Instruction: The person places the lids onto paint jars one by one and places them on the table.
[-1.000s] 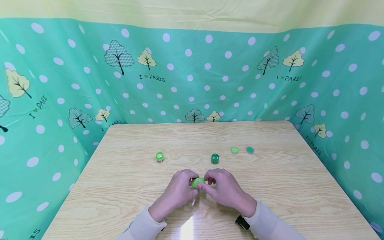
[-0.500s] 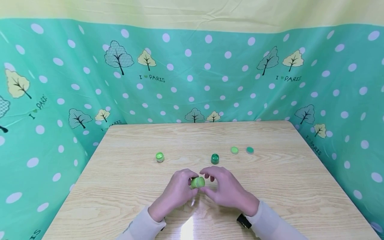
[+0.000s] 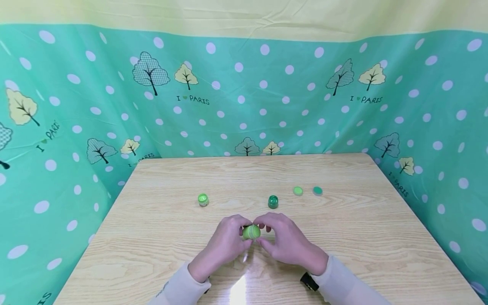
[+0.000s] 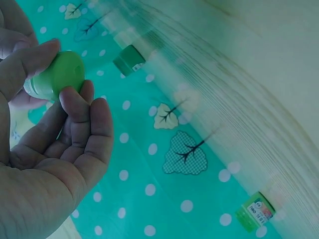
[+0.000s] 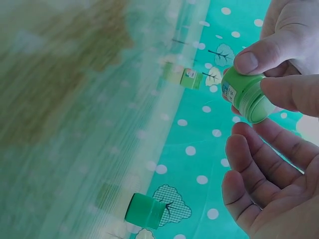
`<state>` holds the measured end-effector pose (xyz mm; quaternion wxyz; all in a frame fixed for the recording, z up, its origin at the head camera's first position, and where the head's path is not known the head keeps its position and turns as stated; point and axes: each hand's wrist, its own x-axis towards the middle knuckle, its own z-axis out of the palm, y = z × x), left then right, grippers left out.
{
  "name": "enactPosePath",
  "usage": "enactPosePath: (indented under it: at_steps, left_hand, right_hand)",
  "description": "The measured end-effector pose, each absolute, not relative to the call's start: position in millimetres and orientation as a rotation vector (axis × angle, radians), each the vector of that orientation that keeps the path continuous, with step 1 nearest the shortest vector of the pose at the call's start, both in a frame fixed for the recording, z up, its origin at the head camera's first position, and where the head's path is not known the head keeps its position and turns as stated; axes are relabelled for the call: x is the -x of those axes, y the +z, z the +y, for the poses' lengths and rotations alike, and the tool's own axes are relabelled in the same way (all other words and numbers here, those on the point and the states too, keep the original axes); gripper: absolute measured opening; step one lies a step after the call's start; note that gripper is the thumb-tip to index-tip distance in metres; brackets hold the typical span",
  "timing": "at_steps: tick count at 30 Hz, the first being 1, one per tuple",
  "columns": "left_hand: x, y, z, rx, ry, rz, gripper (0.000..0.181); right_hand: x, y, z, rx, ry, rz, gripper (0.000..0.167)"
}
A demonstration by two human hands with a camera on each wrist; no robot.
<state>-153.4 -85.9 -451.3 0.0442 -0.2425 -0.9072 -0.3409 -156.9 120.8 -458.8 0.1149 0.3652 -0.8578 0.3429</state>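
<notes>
A small light green paint jar [image 3: 248,232] lies tilted between the hands above the table's near middle, its ribbed lid [image 5: 256,105] facing right. My left hand [image 3: 228,239] grips the jar body between thumb and fingers. In the left wrist view the rounded base of the jar shows past the left fingertips [image 4: 75,102]. My right hand [image 3: 284,239] pinches the lid's edge between thumb and index finger, its other fingers loosely curved below in the right wrist view. Part of the label is hidden under the left thumb.
Beyond the hands stand a light green jar [image 3: 203,200] at left and a dark green jar [image 3: 273,202] near the middle. Two round lids, one light green [image 3: 298,191] and one teal [image 3: 317,191], lie farther right on the wooden table [image 3: 171,178]. A dotted curtain encloses the back and sides.
My right fingers have come off the lid, spread apart, then closed in on its edge again. The left hand keeps its grip on the jar in the same spot.
</notes>
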Motion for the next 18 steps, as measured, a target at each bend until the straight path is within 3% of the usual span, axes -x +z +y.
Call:
enactPosePath:
  at_steps: [18]
  left_hand:
    - [152.8, -451.7, -85.5, 0.747, -1.038, -2.758, 0.029]
  right_hand:
    - [157.6, -459.8, 119.8, -0.977, 0.939, -2.546, 0.019]
